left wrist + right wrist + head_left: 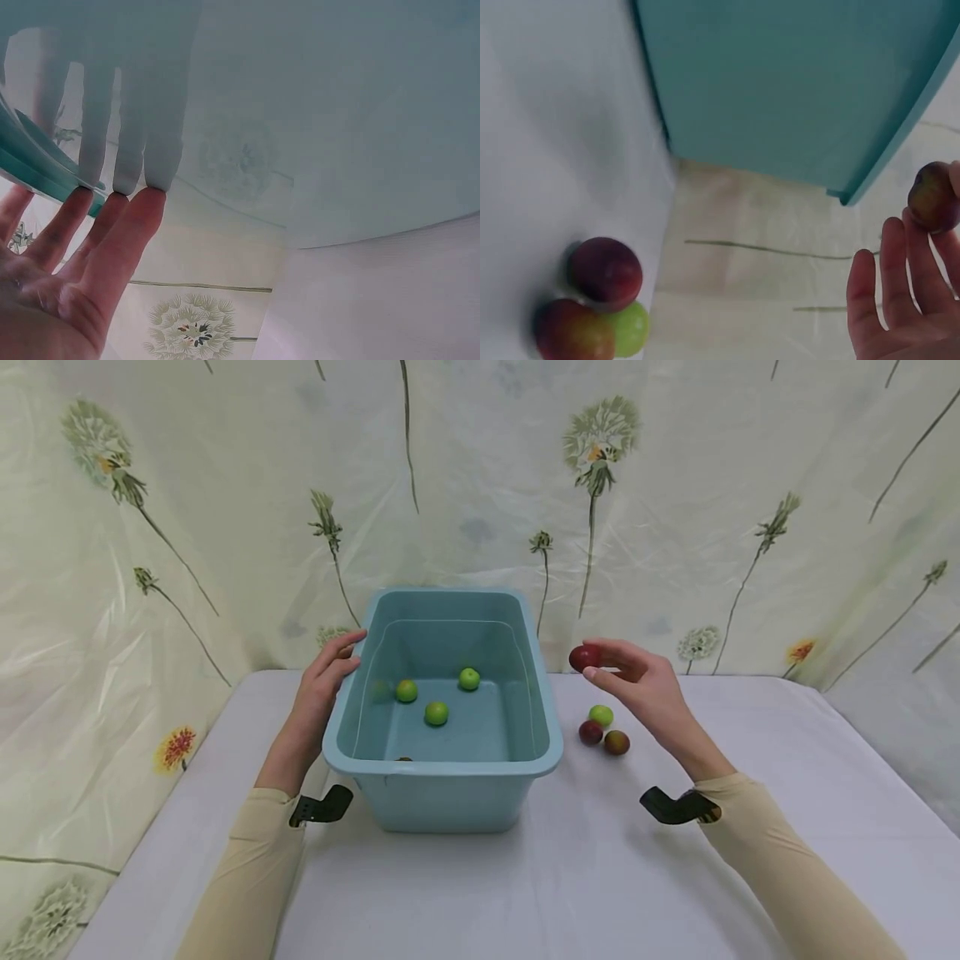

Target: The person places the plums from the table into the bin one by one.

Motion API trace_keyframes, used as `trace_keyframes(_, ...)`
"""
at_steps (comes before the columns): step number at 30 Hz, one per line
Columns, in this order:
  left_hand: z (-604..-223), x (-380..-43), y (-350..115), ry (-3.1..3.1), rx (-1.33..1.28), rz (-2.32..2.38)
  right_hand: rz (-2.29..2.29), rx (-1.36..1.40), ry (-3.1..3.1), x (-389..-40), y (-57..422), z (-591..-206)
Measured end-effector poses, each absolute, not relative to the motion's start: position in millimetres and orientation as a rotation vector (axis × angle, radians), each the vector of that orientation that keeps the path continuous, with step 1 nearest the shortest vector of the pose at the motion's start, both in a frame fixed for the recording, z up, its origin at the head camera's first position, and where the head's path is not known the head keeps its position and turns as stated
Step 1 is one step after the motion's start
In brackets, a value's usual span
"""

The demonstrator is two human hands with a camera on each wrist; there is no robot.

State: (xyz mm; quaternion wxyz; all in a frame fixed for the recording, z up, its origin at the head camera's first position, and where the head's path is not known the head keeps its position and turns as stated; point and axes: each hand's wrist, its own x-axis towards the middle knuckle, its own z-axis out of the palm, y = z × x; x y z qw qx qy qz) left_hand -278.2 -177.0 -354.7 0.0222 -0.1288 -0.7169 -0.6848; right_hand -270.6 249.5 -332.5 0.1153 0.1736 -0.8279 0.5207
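Above the white table [465, 893], right of the blue tub [445, 768], the right hand [645, 685] is pinching one dark red fruit [584, 657]
Only head view is showing the tub's inside: three green fruits [437, 713] are sitting on its floor, one brownish fruit [404, 759] is mostly hiding behind the near rim. Left wrist view is adding the left hand's [311, 702] contact: straight fingertips are touching the tub's outer wall, grasping nothing. Right wrist view is adding two right fingers standing straight, clear of the held fruit. Three more are clustering on the table: one lime-green fruit [601, 716], one maroon fruit [591, 732], one red-brown fruit [617, 742]
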Motion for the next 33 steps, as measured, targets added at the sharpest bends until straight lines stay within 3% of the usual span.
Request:
trace_keyframes(16,-355,-279,-177,-2.186,-0.417,-2.152,1.582,0.642,-2.241,-282,212,-305)
trace_keyframes(33,-355,-281,-176,-2.150,-0.410,-2.169,1.450,0.827,-2.292,-268,158,-259)
